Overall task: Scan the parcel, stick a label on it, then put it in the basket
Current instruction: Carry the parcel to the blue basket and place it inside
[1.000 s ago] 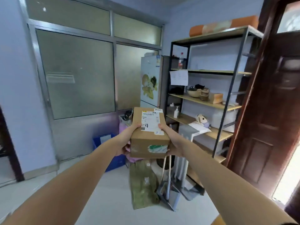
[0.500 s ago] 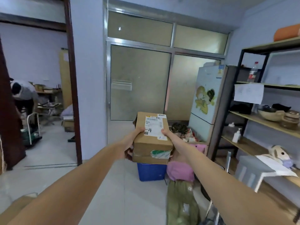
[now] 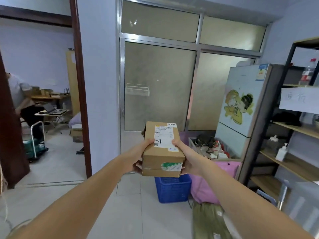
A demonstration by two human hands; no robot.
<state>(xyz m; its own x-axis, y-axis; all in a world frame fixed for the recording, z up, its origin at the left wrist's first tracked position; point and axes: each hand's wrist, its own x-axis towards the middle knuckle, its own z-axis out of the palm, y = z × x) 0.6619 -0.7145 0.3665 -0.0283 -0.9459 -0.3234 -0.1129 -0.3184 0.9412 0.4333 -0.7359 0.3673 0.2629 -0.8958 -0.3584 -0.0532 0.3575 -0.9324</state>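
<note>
I hold a brown cardboard parcel [image 3: 162, 156] out in front of me at arm's length, with a white shipping label on top marked "4" and a green sticker on its near face. My left hand [image 3: 139, 158] grips its left side, thumb on top. My right hand [image 3: 185, 156] grips its right side the same way. A blue plastic basket [image 3: 172, 189] stands on the floor directly below and just beyond the parcel; its inside is mostly hidden by the box.
A pink bag [image 3: 209, 183] and a box of clutter [image 3: 209, 147] sit right of the basket, olive fabric [image 3: 208, 219] on the floor. A fridge [image 3: 241, 107] and shelving [image 3: 296, 128] line the right. A person [image 3: 19, 100] stands beyond the open doorway at left.
My view has swung left from the shelves toward the glass door and doorway. The parcel stays held in both hands, and the blue basket now lies right under it.
</note>
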